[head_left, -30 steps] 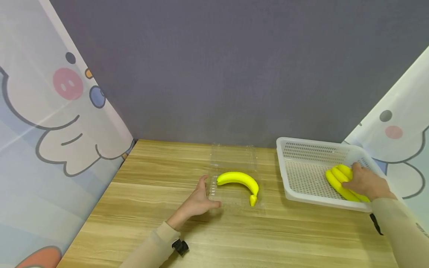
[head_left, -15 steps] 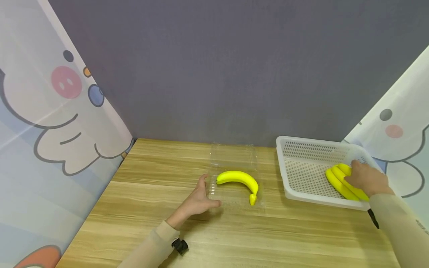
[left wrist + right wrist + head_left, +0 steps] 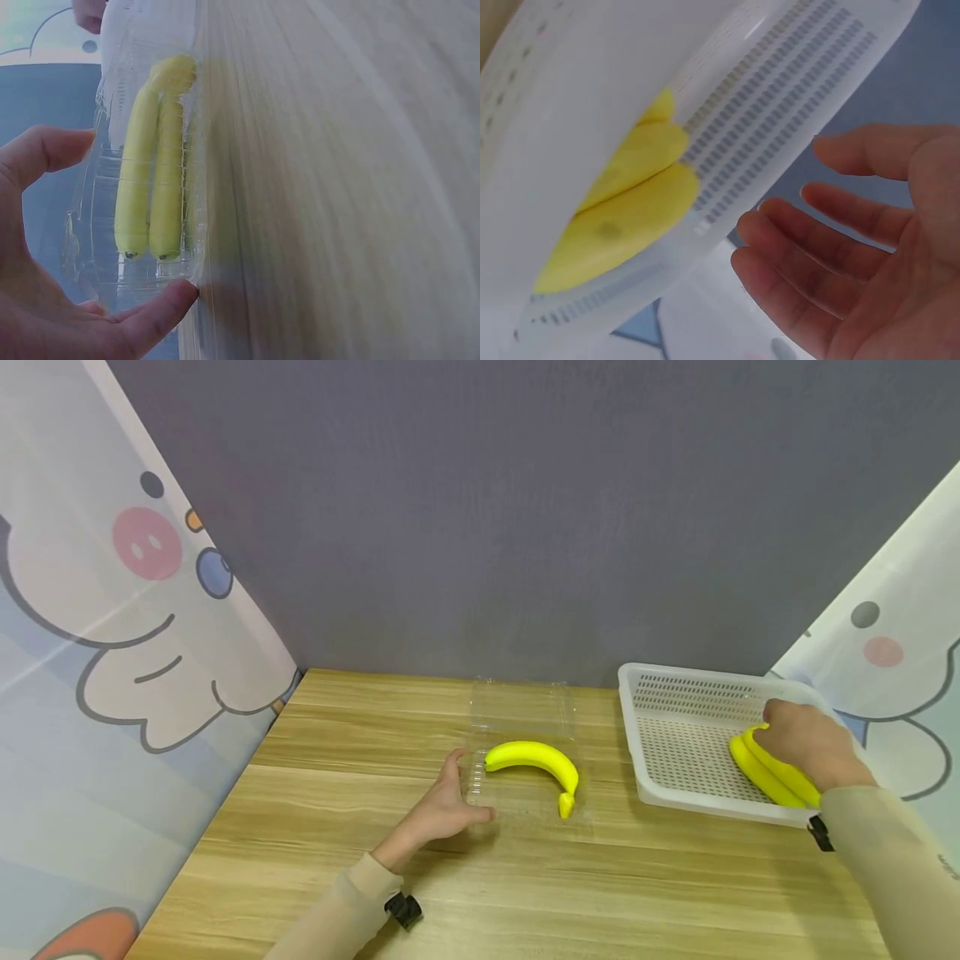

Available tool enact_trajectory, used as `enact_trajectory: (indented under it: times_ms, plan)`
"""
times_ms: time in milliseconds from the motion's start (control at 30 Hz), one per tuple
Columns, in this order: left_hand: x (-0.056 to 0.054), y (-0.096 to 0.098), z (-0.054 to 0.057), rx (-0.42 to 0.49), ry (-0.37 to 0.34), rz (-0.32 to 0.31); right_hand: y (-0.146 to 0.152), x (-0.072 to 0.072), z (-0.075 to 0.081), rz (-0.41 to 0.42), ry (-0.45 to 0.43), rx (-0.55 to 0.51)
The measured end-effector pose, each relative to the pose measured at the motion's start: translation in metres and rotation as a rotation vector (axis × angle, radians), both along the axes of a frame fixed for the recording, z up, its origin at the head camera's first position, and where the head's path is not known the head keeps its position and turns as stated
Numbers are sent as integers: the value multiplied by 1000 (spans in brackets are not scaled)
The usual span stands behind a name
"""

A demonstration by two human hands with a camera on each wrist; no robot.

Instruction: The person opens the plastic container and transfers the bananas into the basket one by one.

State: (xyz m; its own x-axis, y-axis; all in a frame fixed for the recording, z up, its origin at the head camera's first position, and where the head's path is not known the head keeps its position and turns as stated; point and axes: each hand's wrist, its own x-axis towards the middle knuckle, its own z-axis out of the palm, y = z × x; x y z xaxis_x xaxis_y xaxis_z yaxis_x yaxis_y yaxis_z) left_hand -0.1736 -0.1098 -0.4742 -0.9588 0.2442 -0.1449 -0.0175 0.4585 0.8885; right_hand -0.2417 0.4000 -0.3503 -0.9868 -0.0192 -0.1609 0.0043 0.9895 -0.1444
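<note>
A clear plastic clamshell box stands unfolded on the wooden table, its lid laid back. In it lies a bright yellow banana; through the wall, the left wrist view shows two banana lengths side by side. My left hand grips the box's left end, thumb at the front corner, fingers farther back. Over the right side of a white basket hovers my right hand, fingers loosely bent and nothing in them. Below it, several bananas lie partly hidden.
The white perforated basket stands at the table's right, its slotted wall toward the back. A grey panel rises behind the table. Cartoon-printed sheets flank both sides.
My right hand has shifted back and to the left over the bananas, covering more of them in the head view. The left hand and the box have stayed put.
</note>
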Motion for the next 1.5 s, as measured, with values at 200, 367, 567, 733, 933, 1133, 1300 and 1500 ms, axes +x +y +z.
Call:
enact_trajectory:
  times_ms: [200,367,567,733,933,1133,1300,1500]
  plan:
    - [-1,0,-2,4,-2,-5,-18,0,0,23,54,-1]
    - [-1,0,-3,13,-8,-11,-34,6,3,12,110,-21]
    - [-2,0,-3,5,-5,6,-55,15,3,41,242,-91]
    - [-2,1,-3,12,-8,5,-69,21,-2,58,343,-117]
    - [-2,0,-3,9,-13,-2,-86,32,-10,67,424,-171]
    - [0,-1,-4,11,-17,5,-103,41,-16,75,509,-234]
    - [0,-1,-5,11,-17,-1,-115,45,-16,106,581,-255]
    - [-2,0,-5,-1,-15,7,-126,49,-16,139,634,-281]
